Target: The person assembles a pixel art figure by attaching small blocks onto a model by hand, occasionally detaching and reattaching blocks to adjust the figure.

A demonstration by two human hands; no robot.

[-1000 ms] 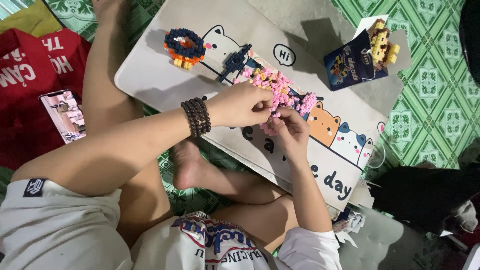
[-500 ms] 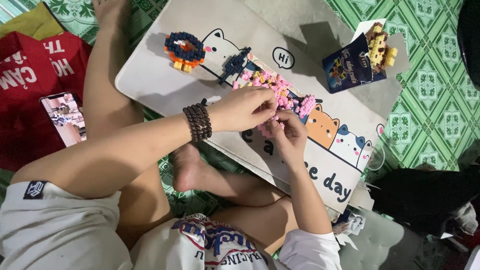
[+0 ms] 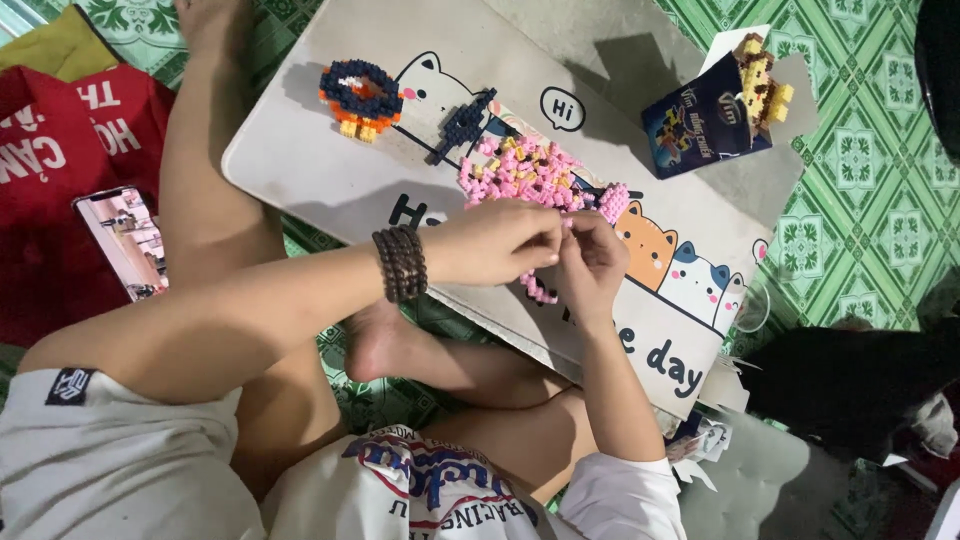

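You are in the middle of assembling: your left hand (image 3: 500, 243) and right hand (image 3: 592, 262) meet over the near long edge of the white low table with cartoon cats printed on its top (image 3: 330, 180), fingertips pinched together on a small pink build of tiny plastic blocks (image 3: 540, 290), of which only a short beaded strip shows below your fingers. Both hands look closed on it, the left from above with a dark beaded bracelet (image 3: 400, 264) at the wrist, the right from the side. As I judge it, you are pressing a piece home, so the next move calls for a firm, square pinch, then a reach to the loose heap of pink and yellow blocks (image 3: 525, 172) just beyond your knuckles, toward the middle of the tabletop. The piece in your hands is mostly hidden, so its shape cannot be told. Toward the far left corner lie a navy-and-orange ring-shaped block model (image 3: 361, 95) and a dark blue strip of blocks (image 3: 460, 124); near the far right edge a dark blue box (image 3: 700, 125) leans with a yellow-brown block figure (image 3: 760, 80) on it.
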